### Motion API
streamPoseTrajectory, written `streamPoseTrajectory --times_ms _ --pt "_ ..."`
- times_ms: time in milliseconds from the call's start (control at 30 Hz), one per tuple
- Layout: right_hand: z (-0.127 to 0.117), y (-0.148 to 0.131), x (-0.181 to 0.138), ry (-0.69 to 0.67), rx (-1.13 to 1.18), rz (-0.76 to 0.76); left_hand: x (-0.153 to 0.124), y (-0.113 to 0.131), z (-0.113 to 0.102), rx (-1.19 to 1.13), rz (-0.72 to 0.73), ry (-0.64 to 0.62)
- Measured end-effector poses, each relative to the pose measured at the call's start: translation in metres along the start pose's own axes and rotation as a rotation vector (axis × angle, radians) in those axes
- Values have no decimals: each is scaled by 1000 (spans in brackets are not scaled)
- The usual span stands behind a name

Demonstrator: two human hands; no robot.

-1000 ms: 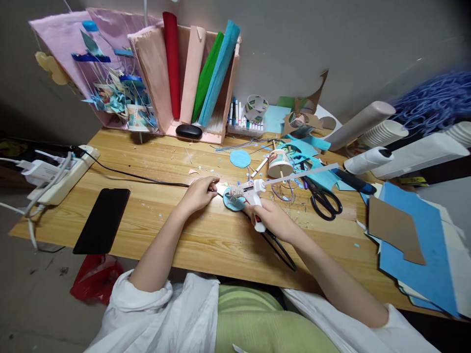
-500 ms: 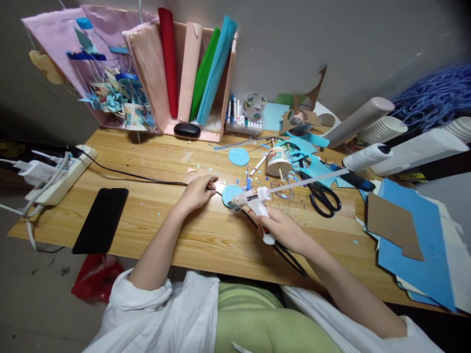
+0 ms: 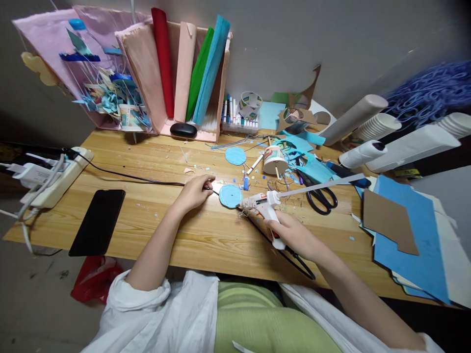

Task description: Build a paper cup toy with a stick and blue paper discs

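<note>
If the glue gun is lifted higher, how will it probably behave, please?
The glue gun is probably light for its size, as the white body looks like plastic. The black cord trailing from its grip may tug a little. The long glue stick jutting out behind could make it awkward to turn.

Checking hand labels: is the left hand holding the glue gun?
No, the right hand grips the white glue gun, while the left hand is apart from it.
</note>
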State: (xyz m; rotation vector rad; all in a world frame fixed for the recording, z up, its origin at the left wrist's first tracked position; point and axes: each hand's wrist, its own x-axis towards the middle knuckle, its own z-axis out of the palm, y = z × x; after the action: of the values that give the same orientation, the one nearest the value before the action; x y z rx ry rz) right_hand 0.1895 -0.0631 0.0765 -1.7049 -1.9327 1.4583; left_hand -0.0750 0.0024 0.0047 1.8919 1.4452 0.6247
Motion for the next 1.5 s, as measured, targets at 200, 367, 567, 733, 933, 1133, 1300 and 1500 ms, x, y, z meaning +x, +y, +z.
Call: streamPoseTrajectory --times_ms 200,367,567,733,933,1133,1300,1500 --pt "-3 6 -3 50 -15 82 1 -2 0 -26 17 11" --pt "1 3 -4 130 191 12 -8 31 -11 -30 48 239" --pt "25 0 -9 240 454 -113 -66 118 15 -358 -79 -149" --pt "42 3 -15 355 563 -301 -86 148 51 -642 -87 -296" --pt "23 20 -20 473 302 -491 -84 152 54 -631 -66 -211" --pt "3 30 -27 1165 410 -743 -82 155 58 -561 -29 -161" --pt "2 29 -28 1245 391 -826 -79 159 62 -519 16 -171" --pt "3 29 -31 1108 509 -726 -78 159 65 -476 12 -198"
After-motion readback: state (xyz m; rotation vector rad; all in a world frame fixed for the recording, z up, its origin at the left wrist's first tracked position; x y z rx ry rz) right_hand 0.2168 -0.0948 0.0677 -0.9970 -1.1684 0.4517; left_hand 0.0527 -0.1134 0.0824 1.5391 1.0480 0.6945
